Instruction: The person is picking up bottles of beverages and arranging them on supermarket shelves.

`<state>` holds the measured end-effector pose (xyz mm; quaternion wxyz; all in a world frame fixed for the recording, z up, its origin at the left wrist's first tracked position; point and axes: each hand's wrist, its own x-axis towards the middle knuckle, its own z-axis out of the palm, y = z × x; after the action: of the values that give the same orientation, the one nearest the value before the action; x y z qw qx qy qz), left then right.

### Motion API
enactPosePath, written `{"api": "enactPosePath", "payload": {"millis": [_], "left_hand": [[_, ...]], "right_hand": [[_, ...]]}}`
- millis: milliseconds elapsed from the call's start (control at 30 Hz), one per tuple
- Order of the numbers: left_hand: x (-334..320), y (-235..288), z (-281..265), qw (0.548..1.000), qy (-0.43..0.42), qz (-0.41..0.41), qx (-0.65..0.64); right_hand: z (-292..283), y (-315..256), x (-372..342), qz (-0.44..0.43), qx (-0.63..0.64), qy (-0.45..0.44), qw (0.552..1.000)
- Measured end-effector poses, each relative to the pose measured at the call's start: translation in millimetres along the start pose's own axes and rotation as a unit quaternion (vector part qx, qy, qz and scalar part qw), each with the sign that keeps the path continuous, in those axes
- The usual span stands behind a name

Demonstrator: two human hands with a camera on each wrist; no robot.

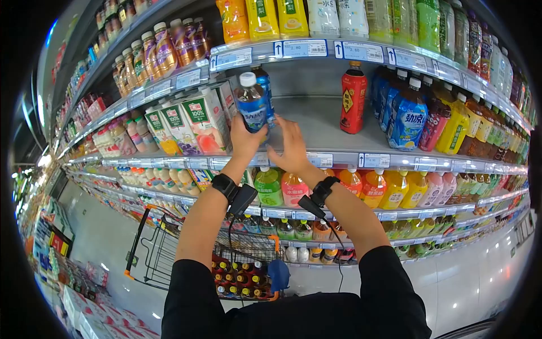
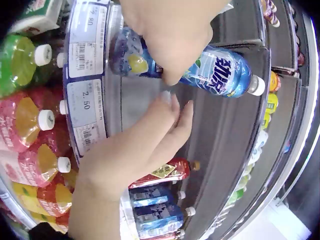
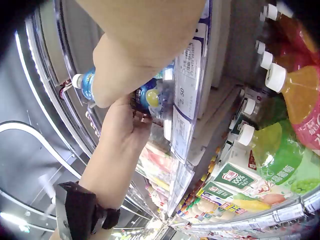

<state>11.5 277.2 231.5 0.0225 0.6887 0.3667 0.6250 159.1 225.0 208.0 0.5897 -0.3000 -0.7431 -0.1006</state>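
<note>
My left hand (image 1: pixel 247 141) grips a blue-labelled drink bottle (image 1: pixel 252 104) with a white cap, upright at the left side of the shelf gap. Just behind it, another blue bottle (image 1: pixel 263 81) is partly covered. To the right of the bottle, my right hand (image 1: pixel 291 148) has its fingers extended, fingertips close to the bottle's lower part. The left wrist view shows the held bottle (image 2: pixel 220 72) across the top, its middle hidden by the left hand (image 2: pixel 167 35). From the right wrist, the right hand (image 3: pixel 127 70) overlaps most of the bottle.
Juice cartons (image 1: pixel 200 124) stand directly left of the held bottle. Rightward on the same shelf are a red bottle (image 1: pixel 354 99) and several blue bottles (image 1: pixel 407 116). A price-tag rail (image 1: pixel 389 161) runs along the shelf front. Below stands a shopping cart (image 1: pixel 161 248) near crated bottles (image 1: pixel 240 279).
</note>
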Motion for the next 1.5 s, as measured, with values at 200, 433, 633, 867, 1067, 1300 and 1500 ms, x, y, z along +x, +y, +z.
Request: {"api": "enactPosePath", "payload": {"millis": [200,433,633,867,1067,1300,1500], "left_hand": [[-18,22,-7,0.995,-0.033,0.073,0.066],[-52,49,-20,0.977,-0.112,0.180,0.006],[-53,81,-53,0.905,-0.129,0.394,0.097],[-142,105,-109,0.955,-0.236,0.161,-0.080],[-165,131,-141,0.846,-0.417,-0.088,-0.322],[-180,117,-147,0.778,-0.399,-0.252,-0.416],[-190,110,-141,0.766,-0.373,-0.279,-0.443]], "right_hand": [[8,7,-12,-0.007,0.013,0.061,0.998],[-6,2,-31,-0.051,0.008,0.041,0.998],[2,-9,-49,-0.049,0.066,0.131,0.988],[-68,-132,-70,-0.097,0.061,-0.045,0.992],[-114,-178,-66,-0.028,0.047,-0.155,0.986],[-96,-181,-67,0.009,0.033,-0.166,0.986],[-85,-172,-77,0.017,0.020,-0.146,0.989]]}}
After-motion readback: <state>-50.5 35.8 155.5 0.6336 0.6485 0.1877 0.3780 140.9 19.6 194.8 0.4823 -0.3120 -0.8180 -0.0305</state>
